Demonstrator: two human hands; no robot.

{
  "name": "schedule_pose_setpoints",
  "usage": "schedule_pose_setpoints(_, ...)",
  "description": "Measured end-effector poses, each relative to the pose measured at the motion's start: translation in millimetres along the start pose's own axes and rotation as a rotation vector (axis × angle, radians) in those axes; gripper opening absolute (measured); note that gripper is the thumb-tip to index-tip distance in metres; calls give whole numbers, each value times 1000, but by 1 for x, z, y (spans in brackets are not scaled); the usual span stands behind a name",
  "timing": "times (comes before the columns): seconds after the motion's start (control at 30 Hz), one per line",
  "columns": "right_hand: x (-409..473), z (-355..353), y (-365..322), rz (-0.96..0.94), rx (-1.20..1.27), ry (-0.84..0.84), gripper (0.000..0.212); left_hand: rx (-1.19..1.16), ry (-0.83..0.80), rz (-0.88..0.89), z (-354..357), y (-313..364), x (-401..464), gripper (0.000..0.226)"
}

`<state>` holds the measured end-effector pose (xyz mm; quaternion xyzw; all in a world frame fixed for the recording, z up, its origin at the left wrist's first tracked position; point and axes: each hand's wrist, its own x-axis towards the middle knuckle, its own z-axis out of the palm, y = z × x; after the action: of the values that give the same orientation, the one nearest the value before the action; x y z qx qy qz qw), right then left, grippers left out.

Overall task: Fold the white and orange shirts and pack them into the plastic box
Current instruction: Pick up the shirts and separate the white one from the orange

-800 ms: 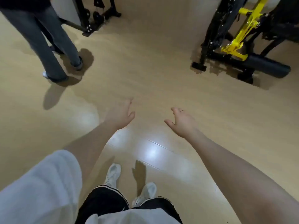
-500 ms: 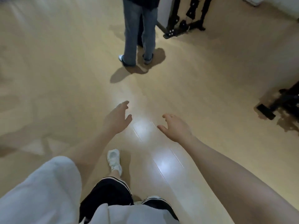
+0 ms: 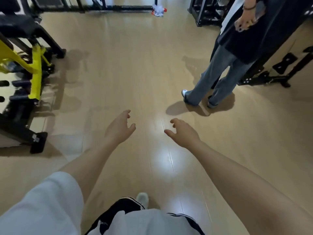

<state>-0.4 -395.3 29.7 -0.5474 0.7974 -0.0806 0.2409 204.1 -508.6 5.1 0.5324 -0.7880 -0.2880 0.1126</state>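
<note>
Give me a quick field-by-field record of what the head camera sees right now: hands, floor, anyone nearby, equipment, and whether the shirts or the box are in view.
left hand: empty, fingers loosely curled, held out over the floor
right hand: empty, fingers loosely curled, apart from the left
floor: light wood, glossy reflection between the arms
bystander: standing at upper right, blue jeans, dark top
equipment: yellow and black frame at left; black stand at right
shirts: none in view
plastic box: not in view
task stage: folding not yet begun
</note>
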Motion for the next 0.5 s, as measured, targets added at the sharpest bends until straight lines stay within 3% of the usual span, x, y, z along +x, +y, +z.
schedule_pose_setpoints(0.17, 120, -31, -17, -3, -6, 13, 52, -9, -27, 8, -7, 0, 107, 58)
schedule_pose_setpoints(0.4, 313, -74, 18, 45, 15, 2, 51, -56, -29, 78, -1, 25, 295, 57)
schedule_pose_setpoints(0.5, 408, -106, 27, 53, 3, -19, 51, -57, -61, 29, -12, 28, 387, 57)
